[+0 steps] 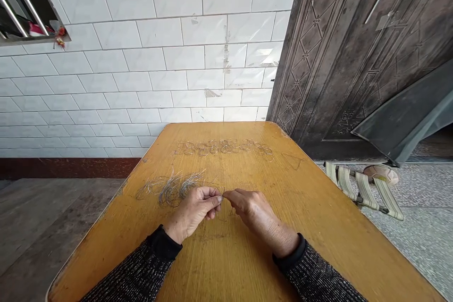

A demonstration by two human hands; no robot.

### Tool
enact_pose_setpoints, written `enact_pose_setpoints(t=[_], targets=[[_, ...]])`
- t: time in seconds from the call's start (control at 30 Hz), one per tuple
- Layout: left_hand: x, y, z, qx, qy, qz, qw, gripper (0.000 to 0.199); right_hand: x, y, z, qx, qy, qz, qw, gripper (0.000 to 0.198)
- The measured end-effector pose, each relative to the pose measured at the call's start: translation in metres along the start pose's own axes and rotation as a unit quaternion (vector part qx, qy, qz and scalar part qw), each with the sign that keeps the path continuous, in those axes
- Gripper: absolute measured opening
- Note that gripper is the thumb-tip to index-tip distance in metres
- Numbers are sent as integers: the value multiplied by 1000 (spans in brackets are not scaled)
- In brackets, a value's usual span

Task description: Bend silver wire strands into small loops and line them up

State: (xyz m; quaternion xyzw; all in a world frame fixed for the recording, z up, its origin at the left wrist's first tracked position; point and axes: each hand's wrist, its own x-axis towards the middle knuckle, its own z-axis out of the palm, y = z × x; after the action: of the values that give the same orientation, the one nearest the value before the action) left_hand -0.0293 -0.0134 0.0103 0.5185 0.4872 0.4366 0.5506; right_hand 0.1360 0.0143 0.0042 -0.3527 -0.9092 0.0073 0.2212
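- The left hand (197, 208) and the right hand (252, 211) meet at the centre of the frame, low over the wooden table (318, 226); each is closed in a narrow pinch on the same thin wire strand (223, 193), which runs across the small gap between the fingertips.
- Judged from the pinch, the step in hand is bending or twisting that one strand; the strand is too fine to tell its shape; the next move seems to call for a small, steady turn of the fingertips with both grips kept tight.
- Just left of the left hand lies a loose bundle of wire strands (173, 188), touching the table; some ends stick up.
- Further up the frame, near the table's far edge, a row of finished wire loops (224, 147) lies flat, well apart from the hands.
- At the right of the frame a folding stool (364, 191) stands on the floor beside a dark door (354, 56); a tiled wall (159, 56) fills the upper left.
- Nothing lies between the hands and the bundle; only its tangle could snag a strand.
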Motion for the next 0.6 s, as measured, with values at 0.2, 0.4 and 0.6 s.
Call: enact_pose_setpoints(t=[0.2, 0.4, 0.6], targets=[[0, 2, 1, 24, 14, 24, 999, 21, 1, -1, 4, 107, 27, 13, 994, 21], [-2, 9, 2, 33, 104, 73, 991, 17, 8, -8, 14, 469, 40, 164, 867, 27], [0, 6, 0, 10, 104, 94, 990, 18, 10, -15, 13, 607, 21, 173, 775, 37]])
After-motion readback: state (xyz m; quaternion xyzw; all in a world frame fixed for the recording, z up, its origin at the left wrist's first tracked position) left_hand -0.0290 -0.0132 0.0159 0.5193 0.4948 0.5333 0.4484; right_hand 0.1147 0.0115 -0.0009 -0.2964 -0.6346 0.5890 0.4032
